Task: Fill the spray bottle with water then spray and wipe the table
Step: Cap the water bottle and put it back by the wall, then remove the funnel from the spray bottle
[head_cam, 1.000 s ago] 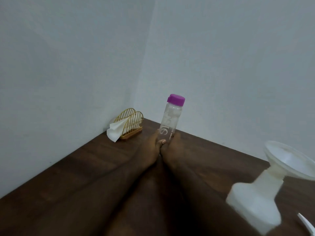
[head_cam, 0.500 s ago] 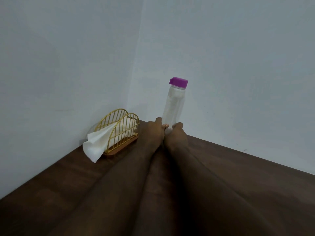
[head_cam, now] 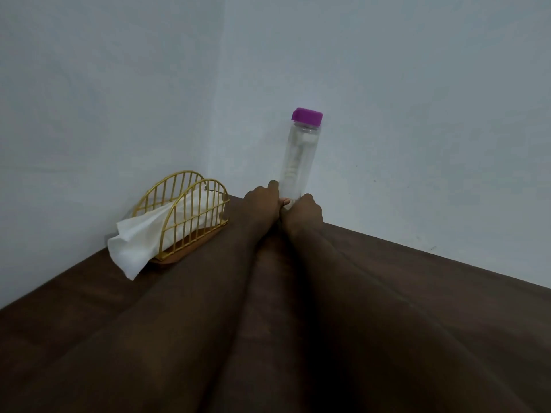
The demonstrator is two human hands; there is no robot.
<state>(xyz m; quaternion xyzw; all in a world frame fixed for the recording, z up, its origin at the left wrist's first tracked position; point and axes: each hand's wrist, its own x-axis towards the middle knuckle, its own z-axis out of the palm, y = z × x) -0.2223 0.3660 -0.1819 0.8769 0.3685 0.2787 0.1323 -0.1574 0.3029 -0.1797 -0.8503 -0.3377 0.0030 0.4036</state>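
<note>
I saw the left hand (head_cam: 261, 204) and right hand (head_cam: 304, 213) gripping the bottle (head_cam: 299, 162) by its base, apparently upright, near the rack (head_cam: 185, 217).

Head camera looks forward and down over the table (head_cam: 59, 311) into a wall corner (head_cam: 223, 144).

We see only our two arms and hands here. Our left forearm (head_cam: 179, 293) and right forearm (head_cam: 372, 293) are bare along all their visible length, broad at the lower edge and tapering toward the wrists. Our left hand (head_cam: 262, 201) and right hand (head_cam: 304, 211) are bare too. One pale fingernail (head_cam: 286, 201) shows where they meet; whose, we cannot tell.
</note>
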